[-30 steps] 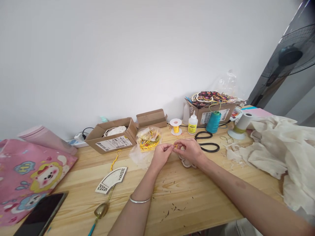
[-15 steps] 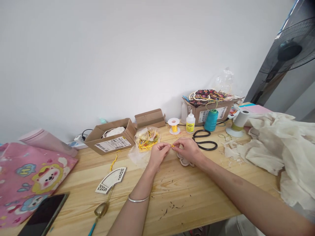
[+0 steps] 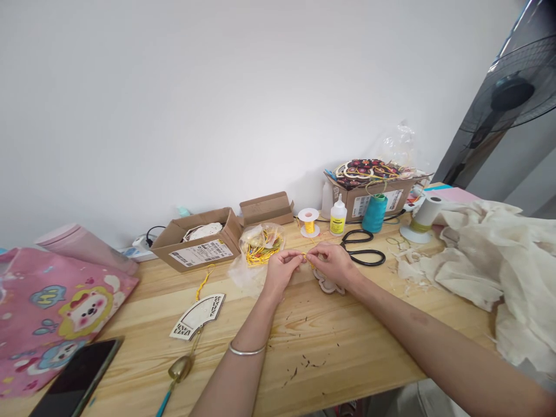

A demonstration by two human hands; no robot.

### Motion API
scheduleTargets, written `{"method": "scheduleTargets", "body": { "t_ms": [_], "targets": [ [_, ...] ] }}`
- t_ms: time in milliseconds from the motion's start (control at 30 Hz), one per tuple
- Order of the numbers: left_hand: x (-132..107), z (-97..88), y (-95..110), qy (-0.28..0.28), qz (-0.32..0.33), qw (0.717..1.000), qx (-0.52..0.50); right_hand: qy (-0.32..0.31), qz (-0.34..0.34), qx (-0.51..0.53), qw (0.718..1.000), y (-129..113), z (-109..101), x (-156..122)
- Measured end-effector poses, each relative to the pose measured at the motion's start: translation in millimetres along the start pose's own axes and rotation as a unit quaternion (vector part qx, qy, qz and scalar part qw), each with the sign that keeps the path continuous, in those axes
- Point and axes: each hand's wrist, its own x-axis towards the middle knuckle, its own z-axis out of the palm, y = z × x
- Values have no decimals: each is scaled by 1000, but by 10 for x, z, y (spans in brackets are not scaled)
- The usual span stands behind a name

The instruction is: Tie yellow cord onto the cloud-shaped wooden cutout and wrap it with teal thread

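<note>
Wooden tabletop (image 3: 313, 341), plain wall (image 3: 217, 104) behind | your left hand (image 3: 282, 269) and right hand (image 3: 333, 265): fingers narrowed, both pinching yellow cord (image 3: 304, 255) between them | scalloped piece (image 3: 326, 284) just beneath your right fingers, partly hidden; cord bag (image 3: 263, 258) left of them | since half a second ago: hardly any change, your pinch persists, so cord handling seems ongoing

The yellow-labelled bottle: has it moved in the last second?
No. The yellow-labelled bottle stands in the same spot against the box behind it; only the whole view shifted slightly.
</note>
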Motion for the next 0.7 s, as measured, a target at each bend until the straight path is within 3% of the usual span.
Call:
{"method": "scheduleTargets", "body": {
  "t_ms": [233, 700],
  "targets": [
    [-9, -11, 24, 29, 8, 999, -23, 24, -15, 18, 999, 52, 28, 1],
    [4, 2, -9, 21, 5, 1000, 4, 37, -14, 29, 999, 72, 60, 2]
  ]
}}
